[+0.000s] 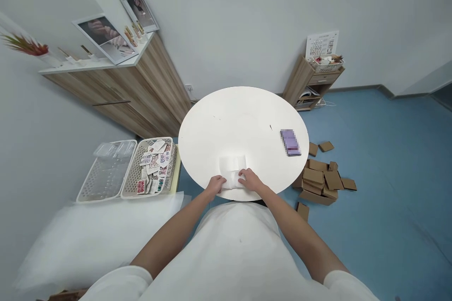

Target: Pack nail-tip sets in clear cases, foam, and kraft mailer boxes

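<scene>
A thin white sheet point(232, 163), perhaps foam wrap, lies near the front edge of the round white table point(240, 117). Its near part is folded over into a flat bundle, and whether anything is inside cannot be seen. My left hand point(215, 185) pinches the left end of the folded part. On the other side, my right hand point(250, 180) has its fingers curled onto the right end. Both hands rest low, close to the tabletop. A purple block-like item point(290, 142), blurred in the picture, lies at the table's right side.
Left of the table stand a white basket point(123, 189) of clear plastic packs and another basket point(173, 162) with printed cards. White sheeting point(106, 235) is spread below them. Cardboard boxes point(318, 181) are piled on the blue floor at right. Wooden cabinets point(155, 80) line the wall.
</scene>
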`<state>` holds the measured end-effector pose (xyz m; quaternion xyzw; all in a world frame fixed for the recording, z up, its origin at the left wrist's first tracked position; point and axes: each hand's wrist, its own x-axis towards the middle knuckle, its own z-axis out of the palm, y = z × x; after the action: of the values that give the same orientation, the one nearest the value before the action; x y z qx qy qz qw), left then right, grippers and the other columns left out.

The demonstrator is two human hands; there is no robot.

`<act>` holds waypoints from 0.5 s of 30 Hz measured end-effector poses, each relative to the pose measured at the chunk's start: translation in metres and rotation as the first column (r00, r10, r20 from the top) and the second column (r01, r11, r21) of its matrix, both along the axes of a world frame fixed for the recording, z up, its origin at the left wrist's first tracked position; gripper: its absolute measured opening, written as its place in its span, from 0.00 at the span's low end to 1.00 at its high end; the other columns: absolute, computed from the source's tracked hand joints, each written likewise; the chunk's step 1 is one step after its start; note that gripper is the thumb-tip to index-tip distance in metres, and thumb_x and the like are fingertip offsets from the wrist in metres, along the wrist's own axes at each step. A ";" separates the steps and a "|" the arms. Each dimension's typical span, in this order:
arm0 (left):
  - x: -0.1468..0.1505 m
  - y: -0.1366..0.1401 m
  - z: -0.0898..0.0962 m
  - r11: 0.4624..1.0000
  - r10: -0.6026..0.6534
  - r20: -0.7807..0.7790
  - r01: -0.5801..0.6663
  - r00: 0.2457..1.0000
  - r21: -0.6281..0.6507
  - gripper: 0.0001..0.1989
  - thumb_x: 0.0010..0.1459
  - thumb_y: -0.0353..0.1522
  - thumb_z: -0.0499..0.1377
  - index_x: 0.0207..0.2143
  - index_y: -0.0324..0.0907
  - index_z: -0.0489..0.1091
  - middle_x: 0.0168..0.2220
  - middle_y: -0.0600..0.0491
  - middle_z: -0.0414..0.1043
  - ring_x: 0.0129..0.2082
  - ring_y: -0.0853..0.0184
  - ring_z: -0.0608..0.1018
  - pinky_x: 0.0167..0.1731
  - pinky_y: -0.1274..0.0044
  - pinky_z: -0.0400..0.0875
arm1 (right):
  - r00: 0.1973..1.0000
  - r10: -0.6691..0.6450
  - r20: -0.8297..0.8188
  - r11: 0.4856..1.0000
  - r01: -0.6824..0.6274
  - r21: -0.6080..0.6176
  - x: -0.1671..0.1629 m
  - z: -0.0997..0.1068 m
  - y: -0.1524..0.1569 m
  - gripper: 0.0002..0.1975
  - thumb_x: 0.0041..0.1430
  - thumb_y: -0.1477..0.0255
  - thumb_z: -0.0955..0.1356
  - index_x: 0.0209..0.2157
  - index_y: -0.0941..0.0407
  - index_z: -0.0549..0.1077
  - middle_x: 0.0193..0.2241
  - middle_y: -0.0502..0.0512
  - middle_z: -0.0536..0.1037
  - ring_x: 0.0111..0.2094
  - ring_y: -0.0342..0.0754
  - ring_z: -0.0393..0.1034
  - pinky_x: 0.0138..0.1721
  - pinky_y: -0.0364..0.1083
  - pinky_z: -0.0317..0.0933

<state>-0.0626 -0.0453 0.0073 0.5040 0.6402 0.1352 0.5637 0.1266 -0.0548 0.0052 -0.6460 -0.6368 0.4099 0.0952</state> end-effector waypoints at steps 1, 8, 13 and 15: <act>0.003 0.002 0.002 0.999 -0.038 -0.012 0.038 0.999 0.035 0.09 0.48 0.34 0.51 0.20 0.42 0.54 0.17 0.61 0.48 0.15 0.76 0.56 0.16 0.81 0.52 | 1.000 -0.015 -0.003 1.000 0.015 0.002 -0.002 -0.001 0.001 0.10 0.49 0.69 0.64 0.37 0.52 0.64 0.34 0.52 0.63 0.29 0.42 0.61 0.29 0.41 0.52; 0.035 0.005 0.004 0.937 -0.265 -0.141 0.289 0.954 0.198 0.07 0.46 0.29 0.52 0.19 0.42 0.55 0.18 0.59 0.55 0.21 0.73 0.61 0.21 0.80 0.53 | 0.994 -0.095 -0.051 0.995 0.094 -0.024 -0.017 -0.009 -0.002 0.12 0.47 0.78 0.62 0.35 0.53 0.63 0.21 0.46 0.64 0.24 0.42 0.59 0.25 0.40 0.49; 0.047 -0.010 0.001 0.897 -0.337 -0.208 0.380 0.918 0.224 0.04 0.51 0.32 0.49 0.25 0.41 0.61 0.24 0.55 0.64 0.26 0.68 0.68 0.26 0.77 0.59 | 0.983 -0.125 -0.136 0.992 0.121 -0.040 -0.007 -0.005 -0.004 0.12 0.47 0.78 0.60 0.35 0.53 0.64 0.23 0.46 0.67 0.25 0.40 0.61 0.25 0.39 0.52; 0.048 -0.017 0.000 0.869 -0.365 -0.252 0.424 0.897 0.253 0.05 0.50 0.33 0.51 0.30 0.41 0.62 0.28 0.53 0.66 0.29 0.66 0.69 0.28 0.76 0.61 | 0.977 -0.156 -0.143 0.988 0.152 -0.042 -0.005 -0.004 -0.003 0.09 0.50 0.76 0.58 0.35 0.54 0.64 0.25 0.47 0.69 0.26 0.40 0.62 0.25 0.39 0.53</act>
<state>-0.0147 -0.0619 0.0070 0.7152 0.5472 0.0623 0.4302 0.1212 -0.0575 0.0016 -0.6631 -0.5698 0.4571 0.1631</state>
